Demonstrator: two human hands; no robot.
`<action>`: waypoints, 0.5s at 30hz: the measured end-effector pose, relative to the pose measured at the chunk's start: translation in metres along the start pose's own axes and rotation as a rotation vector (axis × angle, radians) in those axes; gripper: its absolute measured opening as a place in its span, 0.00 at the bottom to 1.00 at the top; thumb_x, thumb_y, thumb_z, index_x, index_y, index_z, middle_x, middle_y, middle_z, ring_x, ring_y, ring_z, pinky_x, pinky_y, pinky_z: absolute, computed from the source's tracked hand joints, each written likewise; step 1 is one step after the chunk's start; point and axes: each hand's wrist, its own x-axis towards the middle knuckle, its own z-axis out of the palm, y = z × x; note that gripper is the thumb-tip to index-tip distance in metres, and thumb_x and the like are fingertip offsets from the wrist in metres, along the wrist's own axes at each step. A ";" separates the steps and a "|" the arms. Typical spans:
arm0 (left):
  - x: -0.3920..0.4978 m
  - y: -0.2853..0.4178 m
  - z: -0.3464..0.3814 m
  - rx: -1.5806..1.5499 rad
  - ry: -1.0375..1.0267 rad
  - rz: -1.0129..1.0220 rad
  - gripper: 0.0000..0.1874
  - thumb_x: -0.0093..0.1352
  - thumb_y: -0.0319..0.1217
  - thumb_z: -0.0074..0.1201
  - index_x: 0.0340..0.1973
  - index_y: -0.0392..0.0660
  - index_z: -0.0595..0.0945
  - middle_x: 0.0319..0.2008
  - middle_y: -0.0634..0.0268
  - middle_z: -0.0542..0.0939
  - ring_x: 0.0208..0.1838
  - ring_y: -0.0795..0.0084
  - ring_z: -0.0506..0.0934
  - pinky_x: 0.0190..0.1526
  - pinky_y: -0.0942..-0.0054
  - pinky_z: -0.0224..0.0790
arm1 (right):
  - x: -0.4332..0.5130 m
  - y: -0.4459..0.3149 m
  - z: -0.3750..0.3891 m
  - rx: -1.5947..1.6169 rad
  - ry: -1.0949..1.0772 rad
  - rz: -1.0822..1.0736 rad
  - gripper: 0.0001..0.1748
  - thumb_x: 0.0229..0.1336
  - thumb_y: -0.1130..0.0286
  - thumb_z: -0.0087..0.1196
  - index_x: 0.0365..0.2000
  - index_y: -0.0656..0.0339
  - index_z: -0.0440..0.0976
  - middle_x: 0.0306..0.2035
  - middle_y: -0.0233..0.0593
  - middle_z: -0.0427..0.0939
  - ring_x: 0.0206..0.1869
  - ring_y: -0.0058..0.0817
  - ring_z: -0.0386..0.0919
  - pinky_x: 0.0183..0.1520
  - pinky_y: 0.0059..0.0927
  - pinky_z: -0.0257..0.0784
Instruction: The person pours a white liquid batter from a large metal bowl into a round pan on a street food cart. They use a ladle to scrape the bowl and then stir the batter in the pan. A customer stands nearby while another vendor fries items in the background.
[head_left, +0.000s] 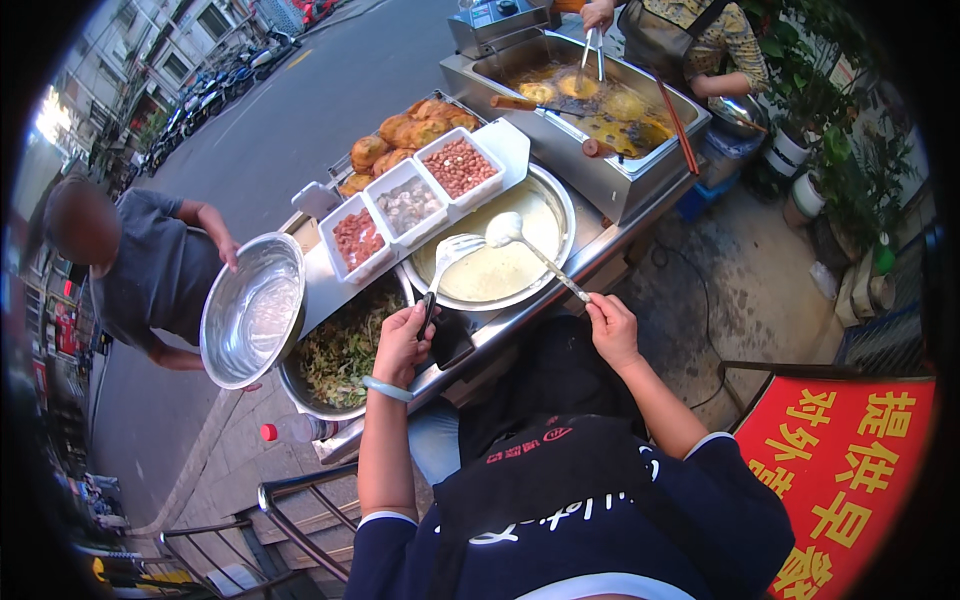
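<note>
My left hand (400, 343), a pale bangle on its wrist, grips the black handle of a batter-coated metal utensil (459, 247). My right hand (613, 328) holds the long metal handle of a ladle (505, 229), its bowl covered in pale batter. The two utensil heads are close together above a wide steel basin (568, 238) of creamy batter (480, 279). Left of my left hand is a steel basin of chopped greens (341, 367). Beyond the batter, three white tubs hold reddish chopped meat (358, 241), greyish shellfish-like pieces (409, 206) and peanuts (459, 166).
Browned fried cakes (412, 131) sit on a rack behind the tubs. At the right stands a steel deep fryer (634, 180), where a co-worker's hand (598, 13) holds tongs (592, 52). A person (161, 262) at left carries a steel basin (259, 315). Metal railings (300, 510) stand lower left.
</note>
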 end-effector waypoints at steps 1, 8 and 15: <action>0.001 -0.001 0.001 0.011 -0.007 0.010 0.19 0.81 0.45 0.48 0.46 0.41 0.83 0.22 0.72 0.74 0.15 0.86 0.60 0.15 0.84 0.44 | 0.001 -0.002 0.000 0.020 -0.003 0.000 0.08 0.62 0.76 0.61 0.42 0.62 0.81 0.32 0.43 0.81 0.34 0.44 0.81 0.36 0.38 0.77; 0.001 0.003 0.003 -0.039 -0.022 -0.009 0.19 0.81 0.45 0.48 0.46 0.42 0.82 0.22 0.72 0.73 0.16 0.87 0.61 0.16 0.84 0.45 | 0.003 -0.004 0.006 -0.003 -0.013 -0.135 0.08 0.62 0.76 0.61 0.42 0.63 0.81 0.32 0.43 0.80 0.33 0.43 0.81 0.36 0.36 0.76; -0.002 -0.006 0.004 0.017 0.031 0.010 0.19 0.81 0.45 0.48 0.46 0.42 0.83 0.21 0.73 0.74 0.16 0.86 0.62 0.16 0.83 0.47 | 0.007 0.001 0.000 -0.008 0.009 -0.058 0.07 0.62 0.75 0.61 0.41 0.63 0.82 0.32 0.42 0.81 0.33 0.43 0.81 0.36 0.37 0.77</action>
